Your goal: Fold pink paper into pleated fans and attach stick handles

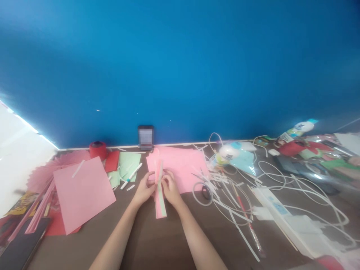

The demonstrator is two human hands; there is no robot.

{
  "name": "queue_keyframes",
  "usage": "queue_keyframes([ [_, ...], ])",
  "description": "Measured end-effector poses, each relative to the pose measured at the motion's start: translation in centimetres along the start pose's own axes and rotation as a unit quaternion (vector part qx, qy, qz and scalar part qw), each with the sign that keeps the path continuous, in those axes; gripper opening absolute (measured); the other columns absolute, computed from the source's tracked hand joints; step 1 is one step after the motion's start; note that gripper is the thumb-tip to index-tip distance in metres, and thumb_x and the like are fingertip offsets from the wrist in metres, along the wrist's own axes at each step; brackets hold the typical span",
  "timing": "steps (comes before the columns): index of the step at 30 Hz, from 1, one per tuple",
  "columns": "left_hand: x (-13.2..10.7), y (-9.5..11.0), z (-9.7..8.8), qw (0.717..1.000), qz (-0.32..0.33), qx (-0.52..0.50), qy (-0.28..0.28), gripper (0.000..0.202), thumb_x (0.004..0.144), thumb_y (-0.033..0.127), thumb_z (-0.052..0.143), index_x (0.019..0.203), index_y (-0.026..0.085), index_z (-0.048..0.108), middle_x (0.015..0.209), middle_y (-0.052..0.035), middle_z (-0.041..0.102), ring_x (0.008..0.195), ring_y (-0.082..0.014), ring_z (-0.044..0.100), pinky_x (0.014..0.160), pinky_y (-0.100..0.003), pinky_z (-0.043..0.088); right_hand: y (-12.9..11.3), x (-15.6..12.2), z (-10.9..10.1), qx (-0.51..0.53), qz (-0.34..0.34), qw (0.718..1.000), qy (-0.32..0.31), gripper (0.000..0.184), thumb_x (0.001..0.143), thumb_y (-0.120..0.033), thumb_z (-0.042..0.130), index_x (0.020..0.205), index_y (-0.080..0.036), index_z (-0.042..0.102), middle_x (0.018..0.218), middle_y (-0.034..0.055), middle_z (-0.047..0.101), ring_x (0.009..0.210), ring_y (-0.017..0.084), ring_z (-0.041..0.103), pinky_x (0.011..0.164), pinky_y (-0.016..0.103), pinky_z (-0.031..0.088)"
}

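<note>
Between my two hands stands a narrow folded strip of pink paper (161, 210) with a pale green band along its right side. My left hand (144, 189) grips its left edge, fingers bent around it. On the opposite edge, my right hand (171, 187) pinches the strip with thumb and fingertips. Just behind both hands lie pink paper sheets (185, 168) on the dark table. A white marker with a teal band (131, 176) rests left of my left hand, close to pale green paper (126, 162). The fingertips are slightly blurred.
A pink square sheet (84, 195) and pleated pink paper (42, 172) lie at left, near a red tape roll (97, 150). A phone-like device (146, 137) leans on the blue wall. Right are scissors (203, 193), paper strips, white cables, a power strip (278, 210) and glue bottles (229, 153).
</note>
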State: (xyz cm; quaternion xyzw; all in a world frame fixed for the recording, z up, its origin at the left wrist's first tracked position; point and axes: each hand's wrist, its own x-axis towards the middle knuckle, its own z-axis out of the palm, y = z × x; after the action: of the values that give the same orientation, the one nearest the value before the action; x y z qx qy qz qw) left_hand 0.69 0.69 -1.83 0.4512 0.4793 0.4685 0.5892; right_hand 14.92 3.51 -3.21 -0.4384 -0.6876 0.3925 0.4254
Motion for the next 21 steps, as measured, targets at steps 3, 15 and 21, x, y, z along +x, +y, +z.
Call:
queue_keyframes([
  [3, -0.1, 0.3, 0.1, 1.000, -0.004, 0.000, 0.005, 0.059, 0.071, 0.028, 0.059, 0.123, 0.014, 0.033, 0.075, -0.0061, 0.067, 0.046, -0.0103, 0.054, 0.040, -0.019, 0.040, 0.2, 0.1, 0.0, -0.007, -0.002, 1.000, 0.018, 0.012, 0.084, -0.022, 0.042, 0.074, -0.021, 0.048, 0.115, 0.0098, 0.047, 0.116, 0.021, 0.043, 0.095, 0.038, 0.037],
  [15, -0.7, 1.7, -1.5, 0.993, -0.086, -0.022, -0.083, 0.054, 0.065, 0.017, 0.059, 0.117, 0.013, 0.048, 0.065, -0.0010, 0.062, 0.060, -0.0138, 0.058, 0.057, -0.024, 0.042, 0.7, 0.6, -0.7, 0.058, 0.075, 0.980, 0.172, 0.017, 0.084, -0.035, 0.042, 0.077, -0.021, 0.046, 0.064, -0.0011, 0.056, 0.062, 0.016, 0.056, 0.064, 0.029, 0.046],
  [21, -1.6, 3.0, -2.1, 0.978, -0.154, -0.026, -0.137, 0.052, 0.062, 0.015, 0.062, 0.114, 0.014, 0.053, 0.072, -0.0045, 0.066, 0.071, -0.0186, 0.062, 0.065, -0.027, 0.043, 1.4, 1.5, -4.0, 0.001, 0.067, 0.916, 0.395, 0.025, 0.082, -0.038, 0.045, 0.072, -0.016, 0.050, 0.063, 0.0013, 0.056, 0.060, 0.015, 0.055, 0.063, 0.029, 0.046],
])
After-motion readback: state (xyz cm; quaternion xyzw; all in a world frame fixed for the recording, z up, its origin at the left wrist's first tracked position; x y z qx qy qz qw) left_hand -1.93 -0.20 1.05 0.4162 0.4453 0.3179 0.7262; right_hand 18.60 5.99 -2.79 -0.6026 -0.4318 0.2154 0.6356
